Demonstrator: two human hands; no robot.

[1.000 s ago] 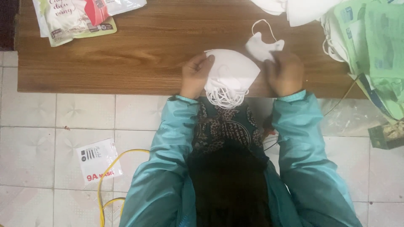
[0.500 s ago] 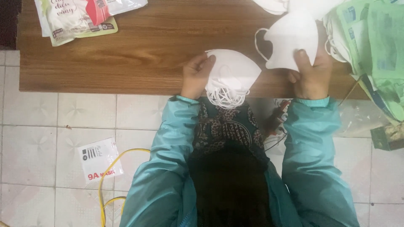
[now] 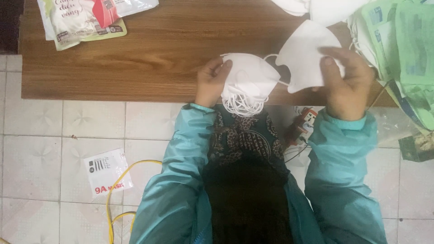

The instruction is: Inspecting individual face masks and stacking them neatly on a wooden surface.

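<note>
Left hand: I see my left grip closed on a stack of masks, thumb on top, at the counter's near edge.
Stack of masks: white, folded, held just over the near edge of the counter; their ear loops hang in a bundle past that edge.
Right hand: my right grip pinches a single mask, fingers across its right side.
Single mask: white, raised above the counter toward the right end, tilted; its ear loop reaches toward the stack, just beside it.
Far left corner: printed packets lie flat.
Right end: a heap of green packets overhangs the edge.
Far edge: more white masks, partly cut off.
Floor: pale tiles, a white label bag and a yellow cable near my left sleeve.
</note>
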